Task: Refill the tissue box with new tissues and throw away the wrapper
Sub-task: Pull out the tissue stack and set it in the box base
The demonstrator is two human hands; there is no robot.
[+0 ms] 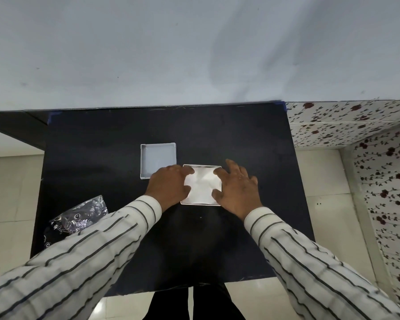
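Crinkly wrapper (pixel 79 215) far left on the black table (pixel 240 139), nearest the left arm. Then the empty lid (pixel 158 159), just beside the left hand (pixel 169 185). Both hands spread flat, pressing tissues (pixel 202 184) into the box (pixel 201 203) between them, right hand (pixel 237 190) on its right side.

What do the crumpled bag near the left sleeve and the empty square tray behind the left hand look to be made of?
The crumpled silvery-black wrapper looks like thin metallised plastic film: glossy, creased, catching light. The empty white square tray, probably the box lid, seems to be matte card or thin plastic: flat base, thin straight upright walls, no shine. Which of the two, I cannot tell.
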